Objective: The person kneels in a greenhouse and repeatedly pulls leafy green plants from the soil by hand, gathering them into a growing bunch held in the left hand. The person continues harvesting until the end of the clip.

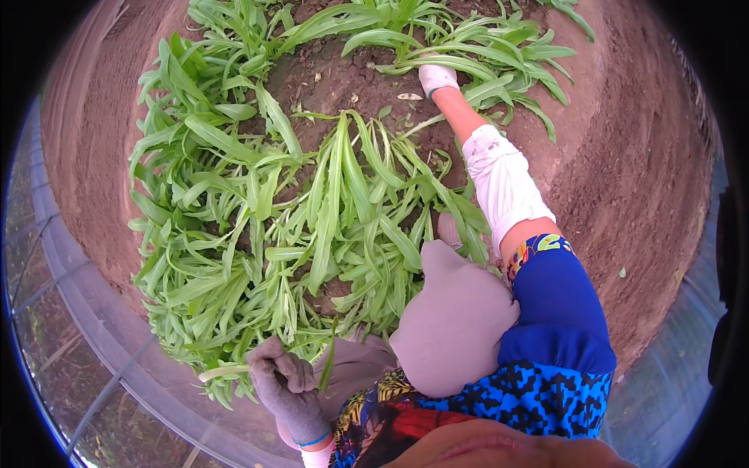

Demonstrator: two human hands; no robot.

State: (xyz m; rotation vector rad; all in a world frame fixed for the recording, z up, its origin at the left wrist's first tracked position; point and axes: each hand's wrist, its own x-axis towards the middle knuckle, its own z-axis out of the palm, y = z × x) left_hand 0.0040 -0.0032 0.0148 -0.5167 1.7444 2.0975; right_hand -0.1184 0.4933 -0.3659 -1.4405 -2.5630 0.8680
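My left hand point(287, 383), in a grey knit glove, is closed near my lap at the lower left. A pale stalk point(223, 372) sticks out from one side of the fist and a narrow green leaf point(329, 358) from the other. My right arm reaches far forward. Its hand point(437, 77), in a whitish glove, is low at the base of a leafy green plant point(485, 58), which looks like leaf lettuce. Leaves cover the right fingers, so their grip is hidden. Between my hands, long-leaved greens point(342, 193) lie fanned over the soil.
A dense band of the same greens point(193, 175) runs along the left. Brown soil point(632, 193) stretches along the right. My bent knee point(456, 319) is beside the leaves. Clear plastic sheeting on a frame point(111, 374) curves along the lower left; more sheeting point(661, 374) is at right.
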